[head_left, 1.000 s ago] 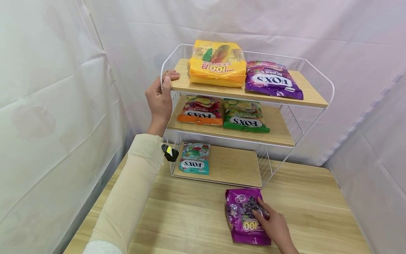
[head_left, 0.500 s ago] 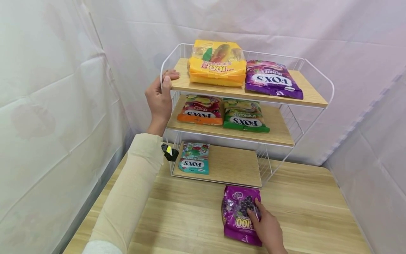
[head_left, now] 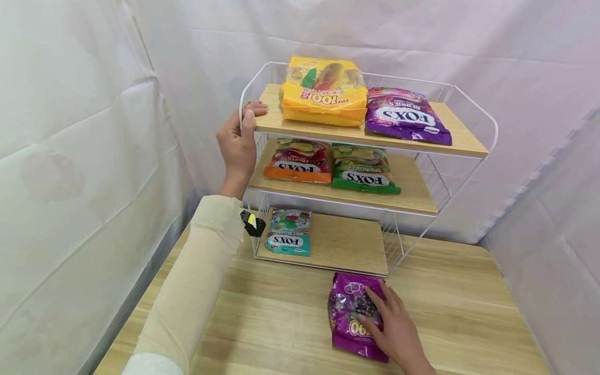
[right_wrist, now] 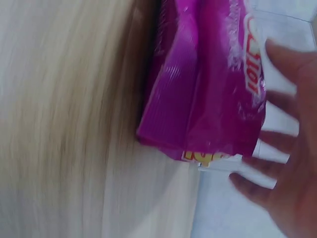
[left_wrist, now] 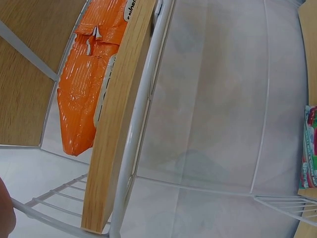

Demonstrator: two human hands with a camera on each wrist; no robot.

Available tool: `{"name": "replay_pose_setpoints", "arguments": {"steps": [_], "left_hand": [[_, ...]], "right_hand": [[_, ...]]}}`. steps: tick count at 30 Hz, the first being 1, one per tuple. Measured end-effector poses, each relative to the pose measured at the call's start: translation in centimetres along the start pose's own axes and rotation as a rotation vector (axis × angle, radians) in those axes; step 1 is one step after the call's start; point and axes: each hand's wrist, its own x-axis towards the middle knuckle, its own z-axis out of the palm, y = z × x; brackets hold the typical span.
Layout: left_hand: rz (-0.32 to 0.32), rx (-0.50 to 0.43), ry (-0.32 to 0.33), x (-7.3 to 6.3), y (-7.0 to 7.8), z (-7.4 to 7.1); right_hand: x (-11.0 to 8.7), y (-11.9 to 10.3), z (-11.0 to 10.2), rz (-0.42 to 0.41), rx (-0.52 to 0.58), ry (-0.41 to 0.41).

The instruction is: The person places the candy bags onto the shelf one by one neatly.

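A white wire rack with three wooden shelves (head_left: 348, 244) stands on the table. My left hand (head_left: 238, 146) grips the left end of its top shelf, the thumb at the front edge and the fingers over the board. On the table before the rack lies a purple candy bag (head_left: 344, 333) with a grape picture. Over its right side is my right hand (head_left: 396, 328), with fingers spread. In the right wrist view these fingers (right_wrist: 282, 141) are extended and spread beside the purple bag, not curled round it.
The top shelf carries a yellow candy bag (head_left: 323, 99) and a purple Fox's bag (head_left: 408, 117). Below sit an orange-edged Fox's bag (head_left: 297, 161) and a green one (head_left: 365, 169). A teal bag (head_left: 288, 232) lies at the bottom left. Fabric walls (head_left: 94, 156) enclose the table.
The purple grape bag has shifted slightly left and toward the rack. My right hand has loosened from it and its fingers have spread. My left hand keeps its place on the rack.
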Motion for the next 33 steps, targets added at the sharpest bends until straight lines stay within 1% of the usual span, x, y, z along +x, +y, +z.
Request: {"name": "replay_pose_setpoints", "arguments": {"steps": [2,3,5,8,12,15,21,26,29,33], "left_hand": [[-0.004,0.003,0.003,0.0,0.0,0.0],[-0.004,0.004,0.002,-0.1,0.0,0.1],[-0.01,0.001,0.001,-0.1,0.1,0.1],[-0.033,-0.002,0.002,-0.1,0.2,0.2],[-0.016,-0.002,0.01,-0.1,0.2,0.2],[0.012,-0.001,0.012,0.0,0.1,0.1],[0.018,-0.004,0.006,0.0,-0.1,0.2],[0.016,-0.003,0.005,0.0,0.0,0.2],[-0.011,-0.005,0.006,0.0,0.1,0.2],[-0.013,-0.007,0.008,0.0,0.0,0.2]], "right_hand": [[0.1,0.3,0.1,-0.084,-0.022,0.021],[0.1,0.3,0.1,-0.108,-0.025,0.025],[0.1,0.3,0.4,-0.121,-0.028,0.015],[0.0,-0.1,0.7,-0.085,-0.038,-0.015],[0.0,-0.5,0.9,-0.035,-0.045,-0.053],[0.2,-0.9,1.0,-0.014,-0.061,-0.052],[0.1,-1.8,1.5,0.024,-0.09,-0.035],[-0.1,-2.2,2.2,0.039,-0.098,-0.007],[-0.2,-2.3,2.4,0.034,-0.085,0.011],[-0.2,-2.3,2.6,0.012,-0.064,0.009]]}}
